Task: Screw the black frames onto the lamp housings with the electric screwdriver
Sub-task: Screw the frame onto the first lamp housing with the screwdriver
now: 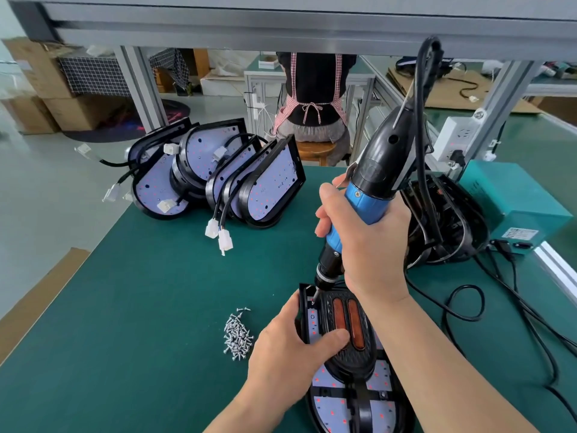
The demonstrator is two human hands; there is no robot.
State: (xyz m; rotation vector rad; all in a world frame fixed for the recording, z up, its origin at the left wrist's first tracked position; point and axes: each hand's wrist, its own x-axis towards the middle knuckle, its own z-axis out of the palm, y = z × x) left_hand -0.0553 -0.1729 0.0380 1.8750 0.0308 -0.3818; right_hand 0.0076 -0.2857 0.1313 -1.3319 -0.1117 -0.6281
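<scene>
Plainly, the move turned on the far-left corner of the lamp housing point(331, 404) – the bit of the electric screwdriver point(365, 195) sat there, just ahead of my left hand's fingertips, the tool leaning up and away to the right. My right hand point(368, 242) was clenched round its blue grip. My left hand point(287, 348) grasped the housing's left edge, thumb pressed on the black frame point(343, 360), which lay on the housing, long axis running away from me. I judged the left hand nearer the loose screws point(238, 334), just beside it on the green mat point(140, 307). More housings point(218, 176) leaned together at the far edge – a teal power box point(512, 198) stood to the right.
</scene>
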